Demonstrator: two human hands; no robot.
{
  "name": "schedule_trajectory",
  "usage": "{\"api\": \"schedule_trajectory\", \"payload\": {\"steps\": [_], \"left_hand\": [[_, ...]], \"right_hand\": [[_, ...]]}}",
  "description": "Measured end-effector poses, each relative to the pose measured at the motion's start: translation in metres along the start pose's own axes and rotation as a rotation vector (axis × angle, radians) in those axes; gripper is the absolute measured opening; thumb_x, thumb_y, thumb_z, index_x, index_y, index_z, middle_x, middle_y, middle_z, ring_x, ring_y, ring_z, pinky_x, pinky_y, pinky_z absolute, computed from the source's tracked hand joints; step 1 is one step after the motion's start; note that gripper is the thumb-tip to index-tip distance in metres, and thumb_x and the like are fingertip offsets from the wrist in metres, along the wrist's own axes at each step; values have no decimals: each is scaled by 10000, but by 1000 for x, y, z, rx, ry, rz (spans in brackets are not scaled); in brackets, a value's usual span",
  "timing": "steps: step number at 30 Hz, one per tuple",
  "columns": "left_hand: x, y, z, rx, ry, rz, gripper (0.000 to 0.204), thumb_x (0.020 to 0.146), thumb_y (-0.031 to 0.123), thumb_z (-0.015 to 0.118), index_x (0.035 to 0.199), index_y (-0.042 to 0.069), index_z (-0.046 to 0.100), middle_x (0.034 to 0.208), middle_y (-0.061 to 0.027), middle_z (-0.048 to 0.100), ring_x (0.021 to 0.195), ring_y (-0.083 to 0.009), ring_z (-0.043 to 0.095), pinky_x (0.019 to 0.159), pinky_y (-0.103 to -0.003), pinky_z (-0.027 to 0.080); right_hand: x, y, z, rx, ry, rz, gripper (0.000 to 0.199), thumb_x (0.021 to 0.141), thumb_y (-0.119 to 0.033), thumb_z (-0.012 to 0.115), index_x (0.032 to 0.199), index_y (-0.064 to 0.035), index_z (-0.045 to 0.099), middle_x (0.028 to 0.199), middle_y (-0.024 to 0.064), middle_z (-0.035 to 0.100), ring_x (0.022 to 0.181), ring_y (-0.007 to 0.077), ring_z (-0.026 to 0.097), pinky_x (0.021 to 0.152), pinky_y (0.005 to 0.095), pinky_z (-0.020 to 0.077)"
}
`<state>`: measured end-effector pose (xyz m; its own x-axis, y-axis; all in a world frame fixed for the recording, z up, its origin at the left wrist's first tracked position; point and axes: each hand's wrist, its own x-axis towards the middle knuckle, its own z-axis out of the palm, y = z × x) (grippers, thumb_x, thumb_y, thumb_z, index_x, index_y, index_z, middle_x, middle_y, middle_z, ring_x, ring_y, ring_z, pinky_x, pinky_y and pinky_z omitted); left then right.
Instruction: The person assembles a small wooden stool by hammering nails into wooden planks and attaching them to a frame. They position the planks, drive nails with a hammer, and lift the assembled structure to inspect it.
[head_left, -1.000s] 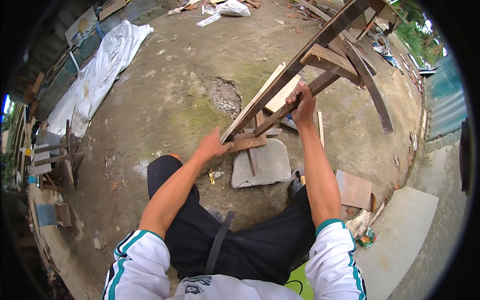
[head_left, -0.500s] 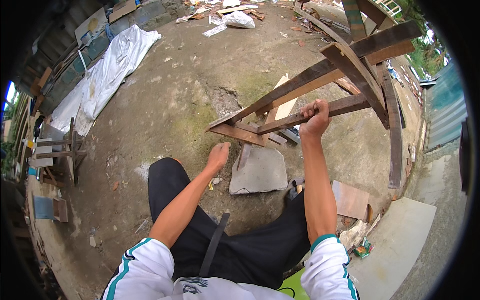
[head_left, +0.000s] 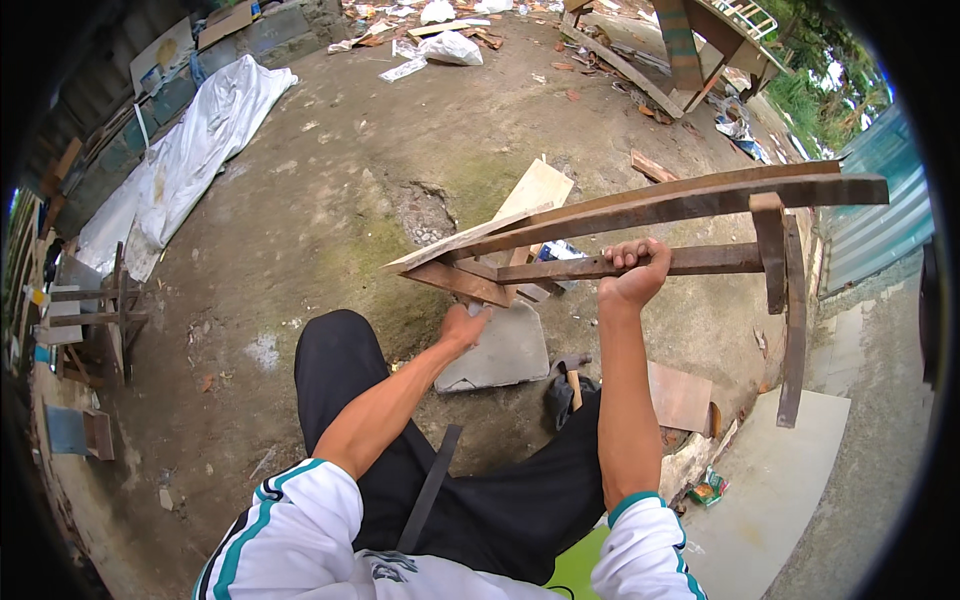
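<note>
Two hands busy, right hand (head_left: 632, 275) clenched around wooden frame (head_left: 690, 200) rail, left hand (head_left: 464, 326) curled under its corner

Rough weathered wooden frame (head_left: 640, 215) (matt).

Soft overcast daylight, faint shadows, sharp centre, heavy fisheye rim distortion.

White sleeves, black trousers

The sleeves (head_left: 300, 530) are white and short, ending above the elbows, with teal and dark stripes at the cuffs; both forearms are bare. Black trousers (head_left: 470, 500) cover the legs, with a dark strap (head_left: 428, 490) hanging across them.
</note>
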<state>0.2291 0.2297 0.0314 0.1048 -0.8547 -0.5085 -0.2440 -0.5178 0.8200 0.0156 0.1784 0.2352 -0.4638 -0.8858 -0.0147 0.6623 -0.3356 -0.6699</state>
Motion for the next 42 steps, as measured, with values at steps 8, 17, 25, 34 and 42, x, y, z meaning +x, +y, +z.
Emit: {"api": "schedule_trajectory", "payload": {"steps": [8,17,25,34,42], "left_hand": [[3,10,-2,-125,272,563,463,865,352,709,1069,-41,575,984,-110,660,945,-129,651,817,-331,497],[5,67,-52,-939,0,203,685,886,516,676,1363,74,459,1363,-84,499,1320,-252,430,1113,-570,282],[-17,102,-101,-1250,-204,9,1132,794,732,630,1513,-17,179,1538,-269,246,1454,-471,189,1128,-723,82],[-16,58,-144,-1148,121,181,654,870,343,606,1363,-27,386,1385,-226,404,1340,-370,400,1140,-674,243],[-19,-9,-208,-1261,229,473,615,805,193,598,1377,29,442,1387,-118,527,1280,-309,498,1120,-503,363]], "right_hand": [[9,-12,3,-6,56,-57,223,833,-149,540,684,-135,374,561,0,347,506,128,333,549,323,367],[19,-9,-14,-6,71,25,230,808,-169,551,669,-149,369,557,-14,338,498,128,342,559,319,358],[49,-4,-54,117,-153,8,271,812,-235,561,639,-163,365,558,-15,318,501,136,318,578,334,355],[56,69,-52,157,-42,275,278,936,-282,548,1109,-70,594,1106,101,626,1061,269,565,1003,507,410],[50,221,-71,87,248,690,590,929,-411,616,1236,38,386,1026,210,619,1026,361,594,978,514,479]]}}
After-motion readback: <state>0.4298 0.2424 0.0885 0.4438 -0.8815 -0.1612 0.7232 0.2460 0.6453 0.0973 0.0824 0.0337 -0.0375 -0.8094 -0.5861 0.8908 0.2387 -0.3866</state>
